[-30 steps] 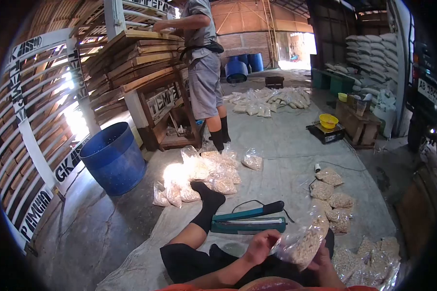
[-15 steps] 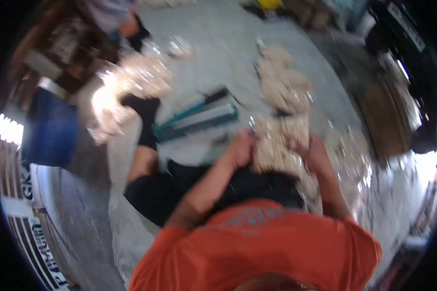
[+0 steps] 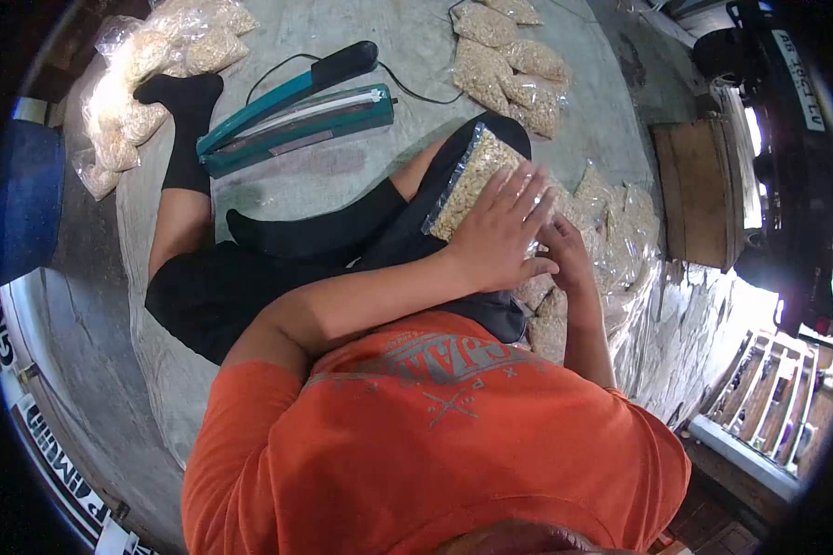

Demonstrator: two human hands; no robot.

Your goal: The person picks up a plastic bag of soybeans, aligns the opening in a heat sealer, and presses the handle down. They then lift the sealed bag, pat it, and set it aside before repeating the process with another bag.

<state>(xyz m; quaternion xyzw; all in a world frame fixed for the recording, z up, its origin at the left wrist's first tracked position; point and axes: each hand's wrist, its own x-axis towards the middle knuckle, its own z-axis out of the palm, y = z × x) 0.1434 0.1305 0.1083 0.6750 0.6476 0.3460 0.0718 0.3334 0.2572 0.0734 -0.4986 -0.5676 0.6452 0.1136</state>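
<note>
A clear plastic bag of small pale-yellow pieces [image 3: 479,176] lies tilted across my raised thigh. My left hand [image 3: 507,222] reaches across my body and rests flat on the bag, fingers spread. At the bag's right end, the curled fingers of my right hand [image 3: 566,248] grip its edge, partly covered by the left hand. Beside my right forearm is a pile of similar filled bags [image 3: 611,227]. A teal heat sealer [image 3: 296,125] with a black handle sits on the sheet ahead of my legs, its arm raised.
More filled bags [image 3: 514,69] lie at the far right of the grey sheet [image 3: 416,32], others [image 3: 125,111] beyond my left foot. A blue drum [image 3: 28,199] stands at the left, a cardboard box [image 3: 699,194] at the right. A black cord runs behind the sealer.
Both hands earlier held a bag upright between them over the right side. Now the bag lies on my thigh, my left hand flat on it. The view has shifted and become sharper.
</note>
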